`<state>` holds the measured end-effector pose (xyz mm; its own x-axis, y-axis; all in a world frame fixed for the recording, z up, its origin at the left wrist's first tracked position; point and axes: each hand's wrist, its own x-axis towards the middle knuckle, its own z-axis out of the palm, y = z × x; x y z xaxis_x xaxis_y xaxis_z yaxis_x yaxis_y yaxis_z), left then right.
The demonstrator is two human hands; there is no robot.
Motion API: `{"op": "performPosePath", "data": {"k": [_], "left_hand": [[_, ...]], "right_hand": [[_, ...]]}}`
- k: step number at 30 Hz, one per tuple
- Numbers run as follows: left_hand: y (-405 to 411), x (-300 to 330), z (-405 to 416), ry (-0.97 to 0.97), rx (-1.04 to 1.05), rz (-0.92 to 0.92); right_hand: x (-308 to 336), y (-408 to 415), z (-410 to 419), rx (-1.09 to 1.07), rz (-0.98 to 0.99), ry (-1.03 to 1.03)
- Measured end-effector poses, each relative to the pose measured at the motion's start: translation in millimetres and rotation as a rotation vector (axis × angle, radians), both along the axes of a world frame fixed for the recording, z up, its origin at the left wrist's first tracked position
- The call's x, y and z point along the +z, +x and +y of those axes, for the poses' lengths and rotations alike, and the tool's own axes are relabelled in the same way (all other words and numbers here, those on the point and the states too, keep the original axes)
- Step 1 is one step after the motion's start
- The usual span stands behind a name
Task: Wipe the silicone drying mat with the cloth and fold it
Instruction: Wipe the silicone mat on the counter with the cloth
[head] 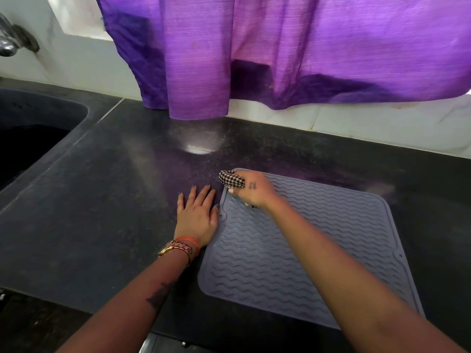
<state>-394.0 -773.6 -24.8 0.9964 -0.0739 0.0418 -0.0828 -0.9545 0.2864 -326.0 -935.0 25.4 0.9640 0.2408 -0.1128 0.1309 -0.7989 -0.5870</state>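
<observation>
A grey silicone drying mat [331, 225] with wavy ridges lies flat on the dark countertop [102, 200], right of centre. My right hand [252, 193] grips a bunched black-and-white checked cloth [230, 179] at the mat's far left corner, pressing it onto the mat. My left hand [197, 212] lies flat on the counter with fingers spread, its thumb touching the mat's left edge. A watch and bands sit on my left wrist.
A dark sink [30, 138] is set into the counter at the left, with a tap [10, 39] above it. A purple curtain [280, 52] hangs down to the counter's back edge. The front edge of the counter runs along the bottom.
</observation>
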Motion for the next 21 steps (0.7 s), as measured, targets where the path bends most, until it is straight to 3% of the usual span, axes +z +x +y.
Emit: {"op": "performPosePath", "data": {"k": [7,12,15,17,19,21], "left_hand": [[-0.2,0.5,0.3,-0.006,-0.007,-0.008],[0.2,0.6,0.9,-0.022,-0.01,-0.016],[0.6,0.1,1.3,-0.016,-0.01,-0.008],[0.7,-0.6,1.3,-0.012,-0.007,-0.012],[0.4,-0.7,1.2,-0.011,-0.007,-0.013],[0.4,-0.4,0.9,-0.012,-0.007,-0.011]], "right_hand": [[4.0,-23.8,-6.1,0.068,0.044,-0.001],[14.3,-30.1,-18.5,0.154,0.341,0.123],[20.5,-24.9,-38.2,0.009,0.536,0.434],[17.2,-20.3,-42.8,-0.188,0.509,0.631],[11.5,-20.2,-34.8,-0.238,0.404,0.498],[1.8,-24.5,-20.1,-0.182,0.24,0.205]]}}
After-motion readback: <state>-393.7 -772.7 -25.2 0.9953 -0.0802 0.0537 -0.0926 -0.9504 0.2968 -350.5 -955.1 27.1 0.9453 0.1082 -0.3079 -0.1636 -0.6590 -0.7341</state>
